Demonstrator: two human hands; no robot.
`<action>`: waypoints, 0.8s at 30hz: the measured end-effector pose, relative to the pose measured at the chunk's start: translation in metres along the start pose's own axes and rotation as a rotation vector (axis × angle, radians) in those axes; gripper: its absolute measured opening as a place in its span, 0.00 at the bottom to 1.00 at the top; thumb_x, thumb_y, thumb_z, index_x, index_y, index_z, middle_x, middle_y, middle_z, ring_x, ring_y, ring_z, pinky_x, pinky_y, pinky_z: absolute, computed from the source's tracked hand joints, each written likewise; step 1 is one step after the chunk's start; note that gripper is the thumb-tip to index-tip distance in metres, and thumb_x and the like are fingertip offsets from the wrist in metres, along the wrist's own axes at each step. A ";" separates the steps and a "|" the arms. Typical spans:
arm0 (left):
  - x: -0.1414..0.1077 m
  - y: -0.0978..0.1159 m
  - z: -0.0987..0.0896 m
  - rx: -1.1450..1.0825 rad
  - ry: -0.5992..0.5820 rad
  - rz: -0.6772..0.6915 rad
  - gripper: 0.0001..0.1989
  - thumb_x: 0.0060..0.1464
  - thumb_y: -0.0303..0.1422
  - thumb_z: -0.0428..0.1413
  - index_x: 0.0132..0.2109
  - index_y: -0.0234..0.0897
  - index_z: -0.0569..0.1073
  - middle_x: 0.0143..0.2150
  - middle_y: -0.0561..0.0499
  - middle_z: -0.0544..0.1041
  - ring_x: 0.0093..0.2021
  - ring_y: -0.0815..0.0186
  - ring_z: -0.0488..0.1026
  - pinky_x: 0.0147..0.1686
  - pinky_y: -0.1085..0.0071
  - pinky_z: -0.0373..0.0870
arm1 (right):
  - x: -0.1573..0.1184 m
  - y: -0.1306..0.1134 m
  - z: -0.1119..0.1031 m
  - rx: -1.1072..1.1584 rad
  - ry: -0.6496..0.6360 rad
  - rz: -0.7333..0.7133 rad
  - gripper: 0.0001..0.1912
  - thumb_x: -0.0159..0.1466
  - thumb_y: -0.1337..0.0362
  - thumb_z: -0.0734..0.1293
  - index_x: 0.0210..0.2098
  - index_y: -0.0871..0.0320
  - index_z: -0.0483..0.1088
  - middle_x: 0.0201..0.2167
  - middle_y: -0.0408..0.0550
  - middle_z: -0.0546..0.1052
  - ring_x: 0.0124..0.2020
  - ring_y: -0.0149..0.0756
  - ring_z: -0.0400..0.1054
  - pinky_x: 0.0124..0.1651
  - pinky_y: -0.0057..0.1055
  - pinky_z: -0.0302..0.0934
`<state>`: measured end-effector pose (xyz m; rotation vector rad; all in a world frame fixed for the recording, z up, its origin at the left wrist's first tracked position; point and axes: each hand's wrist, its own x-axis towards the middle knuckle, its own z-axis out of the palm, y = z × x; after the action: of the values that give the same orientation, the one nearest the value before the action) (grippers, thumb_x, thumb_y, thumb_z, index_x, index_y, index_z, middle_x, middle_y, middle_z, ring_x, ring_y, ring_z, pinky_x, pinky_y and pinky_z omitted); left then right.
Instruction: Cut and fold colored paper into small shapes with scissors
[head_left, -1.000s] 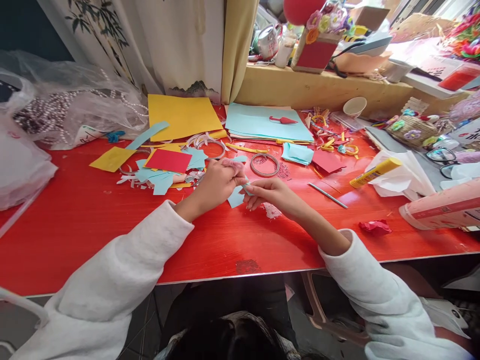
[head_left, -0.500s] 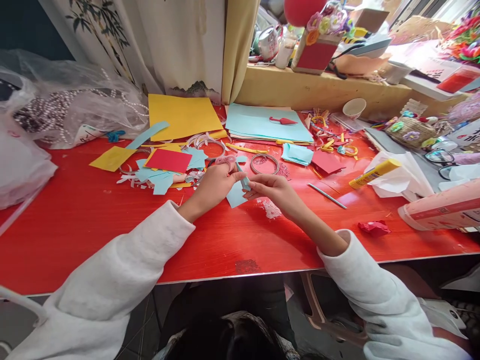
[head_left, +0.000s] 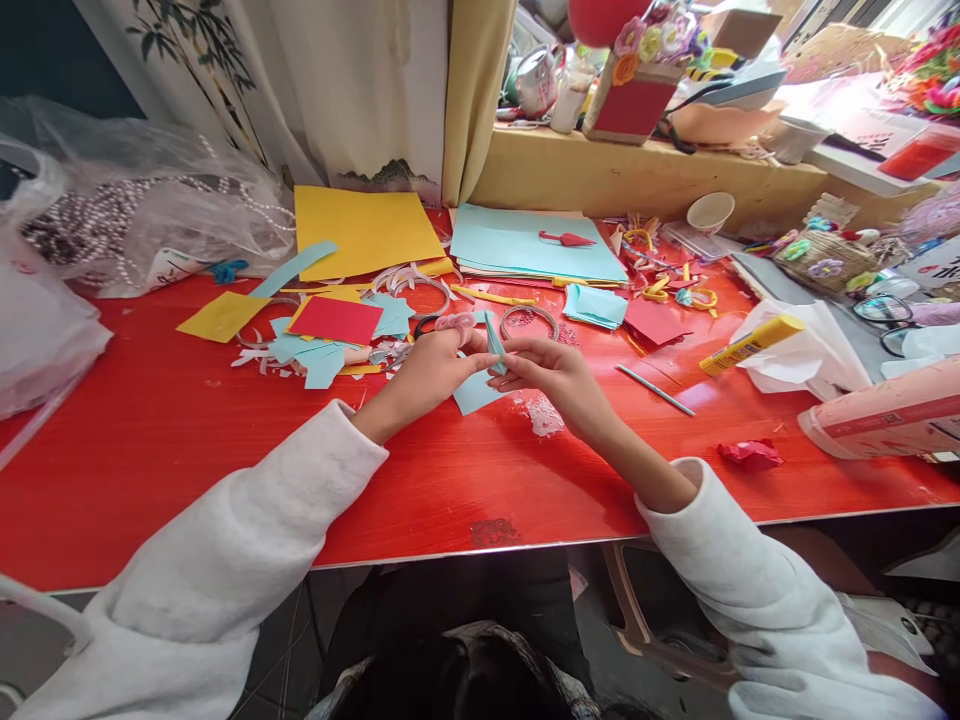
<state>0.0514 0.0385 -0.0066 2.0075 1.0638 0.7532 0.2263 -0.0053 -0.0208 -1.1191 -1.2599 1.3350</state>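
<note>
A small folded piece of light blue paper (head_left: 495, 342) stands up between my fingertips, above the red table. My left hand (head_left: 431, 372) pinches it from the left, and my right hand (head_left: 559, 378) pinches its lower part from the right. Pink-handled scissors (head_left: 454, 322) lie just behind my left hand, partly hidden by it. Under the folded piece, a flat light blue paper (head_left: 476, 393) rests on the table. A round metal-coloured ring (head_left: 529, 311) is behind my right hand.
Yellow sheets (head_left: 367, 235), blue sheets (head_left: 517, 245) and paper scraps lie behind my hands on the red table (head_left: 225, 480). To the right are a glue stick (head_left: 752, 345), a thin blue stick (head_left: 655, 390) and a pink bottle (head_left: 885, 415).
The folded blue piece has turned more upright, its tip now pointing up. My right hand has shifted slightly up and left, and my fingertips are closer together.
</note>
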 end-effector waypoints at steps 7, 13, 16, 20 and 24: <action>0.000 -0.001 0.002 0.064 -0.081 0.045 0.09 0.54 0.35 0.54 0.28 0.37 0.68 0.30 0.53 0.70 0.34 0.66 0.67 0.33 0.69 0.61 | 0.002 0.002 0.000 -0.035 0.034 0.009 0.18 0.54 0.52 0.74 0.34 0.60 0.72 0.27 0.44 0.78 0.27 0.34 0.76 0.37 0.34 0.73; 0.004 -0.001 -0.007 -0.041 0.000 0.020 0.12 0.55 0.41 0.54 0.32 0.37 0.71 0.35 0.51 0.74 0.39 0.65 0.69 0.40 0.69 0.64 | 0.002 -0.001 -0.001 -0.075 0.021 -0.002 0.16 0.54 0.53 0.74 0.33 0.60 0.73 0.26 0.44 0.78 0.27 0.32 0.75 0.36 0.32 0.72; 0.004 -0.002 -0.007 -0.107 0.034 0.004 0.10 0.53 0.39 0.56 0.34 0.36 0.71 0.35 0.51 0.75 0.40 0.65 0.69 0.40 0.69 0.65 | 0.001 -0.001 -0.001 -0.080 -0.029 0.029 0.17 0.54 0.52 0.73 0.33 0.60 0.74 0.27 0.44 0.77 0.27 0.32 0.74 0.36 0.31 0.72; 0.002 -0.002 -0.003 -0.085 0.023 -0.001 0.09 0.53 0.38 0.57 0.32 0.36 0.71 0.31 0.52 0.73 0.36 0.67 0.68 0.37 0.70 0.64 | 0.002 0.000 0.000 -0.113 -0.109 0.085 0.19 0.55 0.50 0.72 0.33 0.62 0.76 0.27 0.46 0.77 0.27 0.30 0.73 0.36 0.29 0.70; 0.000 0.000 -0.002 -0.046 0.014 -0.016 0.10 0.53 0.39 0.57 0.32 0.36 0.71 0.32 0.52 0.73 0.35 0.67 0.67 0.36 0.69 0.63 | 0.000 -0.002 0.000 -0.134 -0.117 0.117 0.17 0.55 0.54 0.73 0.32 0.63 0.75 0.27 0.45 0.77 0.25 0.28 0.71 0.34 0.28 0.68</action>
<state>0.0502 0.0395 -0.0056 1.9558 1.0596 0.7771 0.2267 -0.0048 -0.0189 -1.2393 -1.4045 1.4376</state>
